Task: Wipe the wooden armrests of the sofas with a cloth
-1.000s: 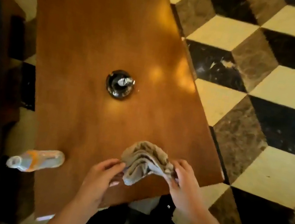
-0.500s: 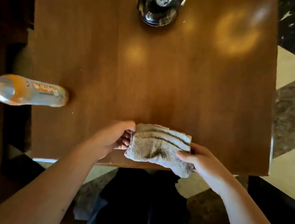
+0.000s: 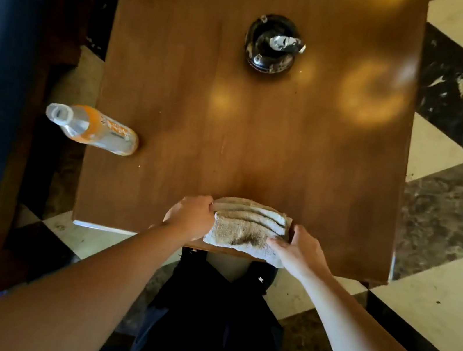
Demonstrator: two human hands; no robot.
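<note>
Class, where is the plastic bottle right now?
In the head view, the plastic bottle stands at the wooden table's left edge, left of the folded cloth.

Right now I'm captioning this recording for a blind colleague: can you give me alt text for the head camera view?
A person's left hand and right hand grip a folded grey cloth at the near edge of a wooden table, seen from above. A plastic bottle stands at the table's left edge, a dark round ashtray farther back, and checkered floor tiles to the right.
</note>
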